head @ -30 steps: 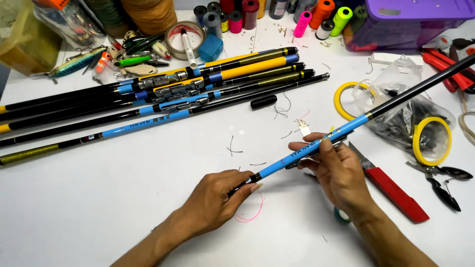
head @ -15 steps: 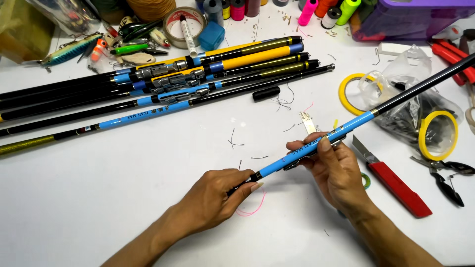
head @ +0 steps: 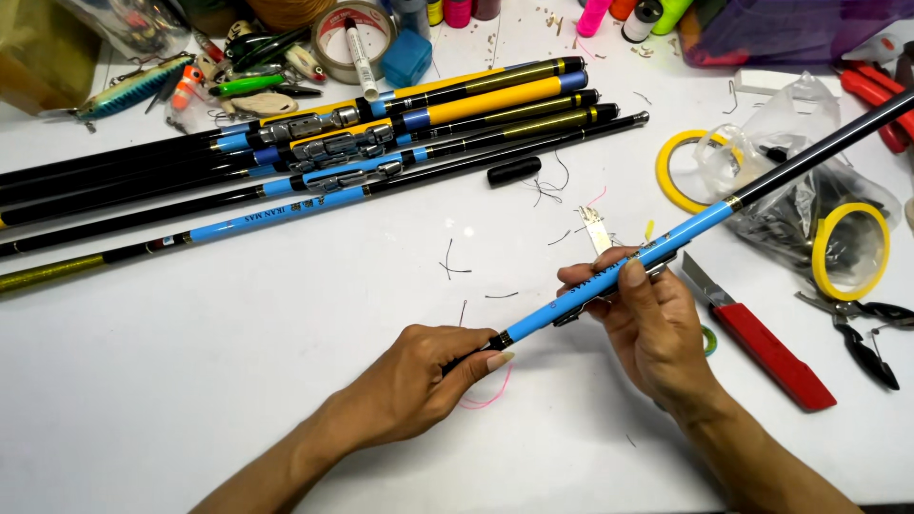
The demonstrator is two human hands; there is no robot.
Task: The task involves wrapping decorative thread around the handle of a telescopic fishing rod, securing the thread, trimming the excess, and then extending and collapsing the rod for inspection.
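I hold a blue and black fishing rod [head: 700, 222] slanting from the table's middle up to the right edge. My left hand [head: 433, 371] grips its black lower end. My right hand [head: 647, 319] is wrapped around the blue section, thumb on top, next to a small metal reel seat. A loop of pink thread [head: 490, 395] lies on the white table [head: 238, 381] under my left hand.
Several more rods [head: 381, 143] lie side by side at the upper left. A red utility knife [head: 762, 347], yellow tape rolls [head: 852, 249], a plastic bag [head: 790, 186] and pliers [head: 862, 328] sit at the right. Lures, thread spools and a tape ring crowd the far edge.
The view has shifted slightly, so everything sits a little higher in frame. Both hands keep the same hold on the rod.
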